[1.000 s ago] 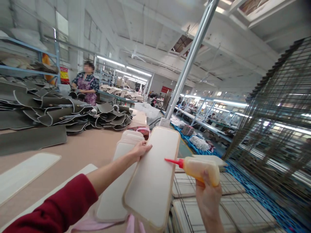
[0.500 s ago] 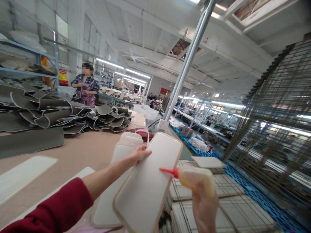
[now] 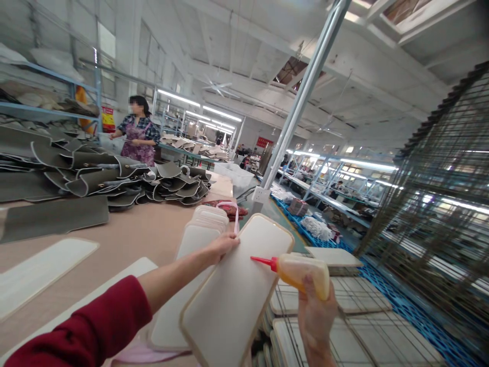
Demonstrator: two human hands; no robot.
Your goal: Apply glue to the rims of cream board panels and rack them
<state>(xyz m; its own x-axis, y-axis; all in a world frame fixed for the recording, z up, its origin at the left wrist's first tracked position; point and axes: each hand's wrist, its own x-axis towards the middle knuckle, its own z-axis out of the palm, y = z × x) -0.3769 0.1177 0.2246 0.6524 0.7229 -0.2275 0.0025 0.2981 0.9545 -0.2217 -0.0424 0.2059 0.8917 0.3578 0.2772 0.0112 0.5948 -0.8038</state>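
My left hand (image 3: 225, 245) grips the upper left edge of a long white panel (image 3: 239, 288) with rounded corners and a yellowish rim, holding it tilted. In my right hand (image 3: 316, 311) is a squeeze bottle (image 3: 303, 272) of amber liquid, lying on its side. Its red nozzle (image 3: 263, 262) points left, over the face of the panel; whether the tip touches I cannot tell. Behind the panel, a stack of similar white panels (image 3: 200, 244) lies on the brown tabletop (image 3: 137, 229), with a pink strap (image 3: 236, 214) at its far end.
Dark grey trimmed pieces (image 3: 95, 173) are heaped on the table's far left. Single white panels (image 3: 46, 270) lie nearer. At right, wire racks (image 3: 367, 306) hold more panels beside a blue mesh pallet (image 3: 416, 306). A metal post (image 3: 301, 102) rises ahead. A person (image 3: 138, 133) stands behind the heap.
The bottle has turned slightly more level and moved a little left relative to the panel, with my right hand. My left hand keeps its hold. The person at the back has turned leftward.
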